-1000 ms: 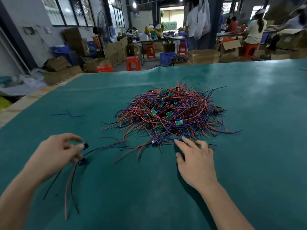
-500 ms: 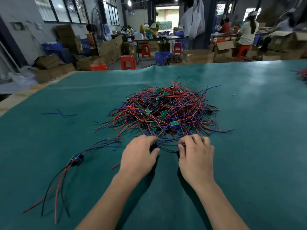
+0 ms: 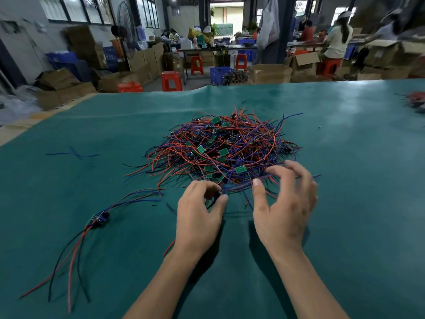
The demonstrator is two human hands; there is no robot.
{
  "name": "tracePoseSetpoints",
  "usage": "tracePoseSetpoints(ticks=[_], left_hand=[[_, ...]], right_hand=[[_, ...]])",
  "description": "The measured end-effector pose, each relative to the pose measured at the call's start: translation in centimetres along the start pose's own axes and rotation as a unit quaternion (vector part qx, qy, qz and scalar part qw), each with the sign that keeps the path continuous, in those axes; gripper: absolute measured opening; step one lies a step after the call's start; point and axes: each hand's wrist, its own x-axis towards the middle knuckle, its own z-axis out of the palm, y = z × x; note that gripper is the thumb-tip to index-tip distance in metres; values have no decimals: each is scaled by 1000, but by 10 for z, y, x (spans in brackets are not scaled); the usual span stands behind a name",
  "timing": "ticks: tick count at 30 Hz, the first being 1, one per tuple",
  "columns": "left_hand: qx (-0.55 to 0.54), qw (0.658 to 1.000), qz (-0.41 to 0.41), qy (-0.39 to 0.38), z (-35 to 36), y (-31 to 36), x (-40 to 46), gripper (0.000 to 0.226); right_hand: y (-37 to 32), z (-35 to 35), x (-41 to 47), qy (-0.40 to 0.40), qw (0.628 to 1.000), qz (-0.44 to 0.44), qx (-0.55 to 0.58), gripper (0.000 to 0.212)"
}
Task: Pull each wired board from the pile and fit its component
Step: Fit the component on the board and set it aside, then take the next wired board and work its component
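Head view: tangled red-blue wire pile (image 3: 226, 146), left hand (image 3: 197, 212) pinching a strand, right hand (image 3: 285, 203) spread.

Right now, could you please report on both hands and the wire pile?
Left hand pinching a small dark part at the near edge of the tangled red-and-blue wire pile. Right hand open, hovering. Nothing in the way.

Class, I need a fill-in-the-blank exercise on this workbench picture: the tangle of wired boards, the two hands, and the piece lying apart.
1. The heap of red, blue and black wires with small green circuit boards lies on a ____ mat.
2. The left hand pinches a small dark part at the pile's ____ edge.
3. The right hand hovers with fingers spread, holding ____.
4. One separate wired board lies to the ____ of both hands.

Missing words: green; near; nothing; left
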Motion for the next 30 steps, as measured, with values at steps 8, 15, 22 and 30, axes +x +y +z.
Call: tracePoseSetpoints(ticks=[8,15,22,30], left_hand=[[-284,948,-140,-18,0,0,-1,18],[-349,918,-158,-100,2,1,-3,14],[-162,968,-104,-162,5,4,-5,17],[-68,990,-61,-107,0,4,-6,37]], right_hand=[[-6,2,-6,-250,898,221,287,27],[-3,6,-5,-304,856,263,325,23],[-2,4,-1,-239,854,306,345,23],[2,1,-2,-276,855,291,328,14]])
